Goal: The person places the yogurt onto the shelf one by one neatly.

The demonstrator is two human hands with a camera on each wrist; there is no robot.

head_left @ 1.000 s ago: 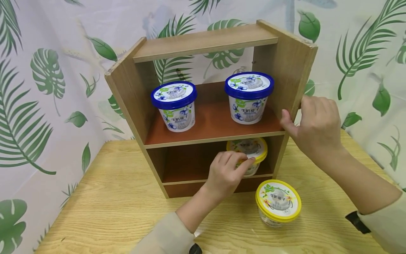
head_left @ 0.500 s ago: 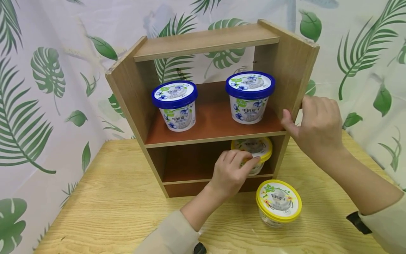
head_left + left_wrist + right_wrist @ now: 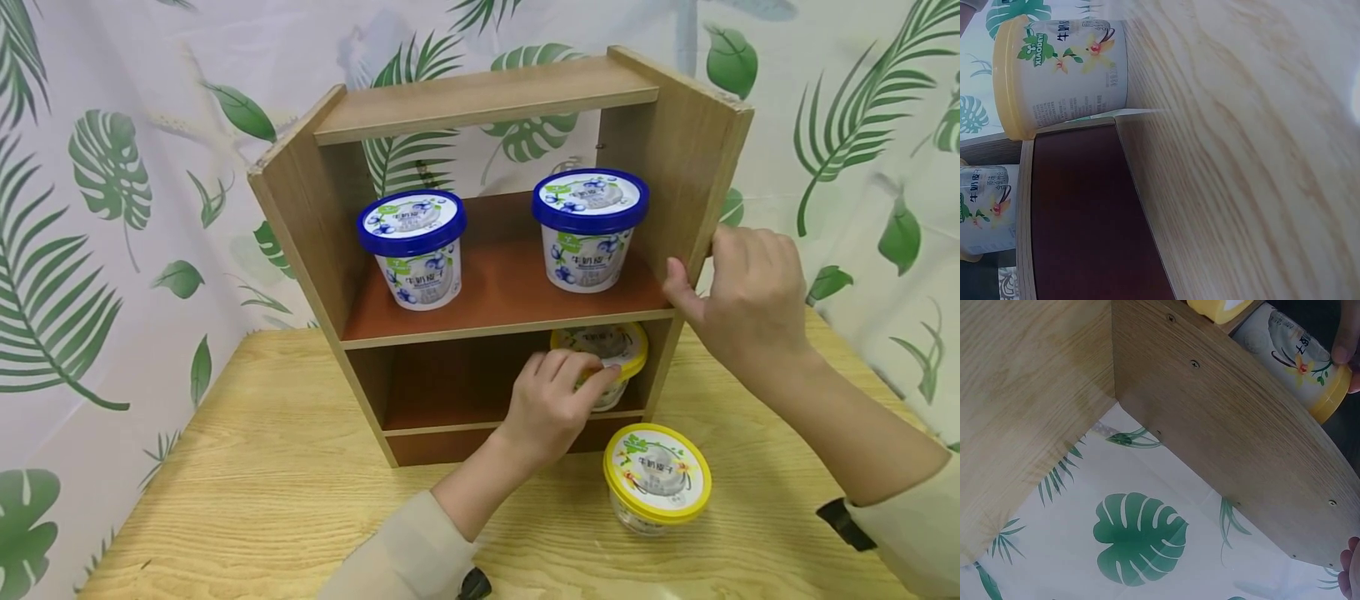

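My left hand (image 3: 551, 404) holds the yellow-lidded ice cream tub (image 3: 632, 357) by its lid, inside the lower compartment at the right. That tub stands upright, partly hidden behind the fingers and under the middle shelf. In the right wrist view, fingertips touch the yellow lid (image 3: 1335, 394). My right hand (image 3: 757, 300) grips the right side panel of the small wooden shelf (image 3: 693, 158), thumb at the front edge. Another yellow-lidded tub (image 3: 658, 475) stands on the table before the shelf's right end; the left wrist view shows this front tub (image 3: 1079, 69) large.
Two blue-lidded tubs stand on the upper level, a left tub (image 3: 420, 258) and a right tub (image 3: 588, 237). The shelf sits on a wood-grain table (image 3: 247, 483). A leaf-patterned cloth (image 3: 195, 167) hangs behind and at both sides.
My left hand has moved a little to the right, and the yellow-lidded tub in the lower compartment has shifted right with it. My right hand keeps its place on the shelf panel.
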